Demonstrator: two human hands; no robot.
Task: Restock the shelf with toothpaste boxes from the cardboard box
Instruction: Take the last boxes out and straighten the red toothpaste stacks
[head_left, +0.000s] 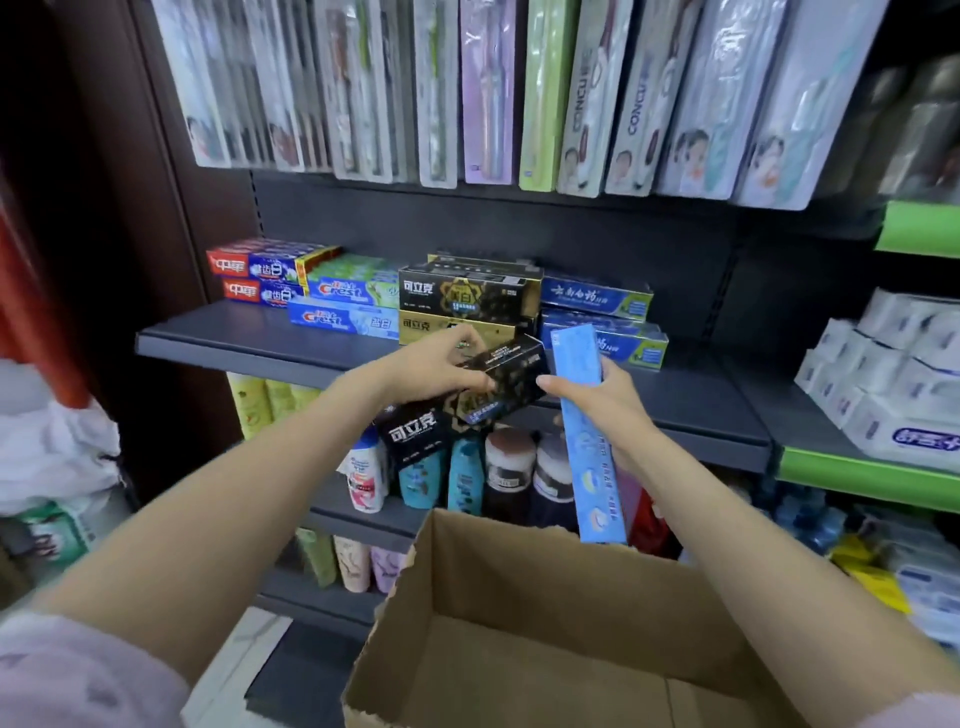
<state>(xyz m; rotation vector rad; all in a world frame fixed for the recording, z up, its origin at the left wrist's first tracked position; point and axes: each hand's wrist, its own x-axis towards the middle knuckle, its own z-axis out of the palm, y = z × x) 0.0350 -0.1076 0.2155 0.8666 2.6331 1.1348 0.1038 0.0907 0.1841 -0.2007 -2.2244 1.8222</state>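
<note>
Head cam: my left hand (441, 364) grips a black toothpaste box (467, 405), tilted, just in front of the shelf (249, 338) edge. My right hand (597, 395) holds a light blue toothpaste box (587, 441) upright, w/ its top near the blue boxes (602, 317) stacked far right on the shelf. The cardboard box (519, 623) sits open, near me, below both arms.

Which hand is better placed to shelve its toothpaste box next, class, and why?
Left, probably. The left hand holds the black box just in front of the matching black and gold stack on the shelf. The right hand holds the light blue box upright, lower down.
</note>
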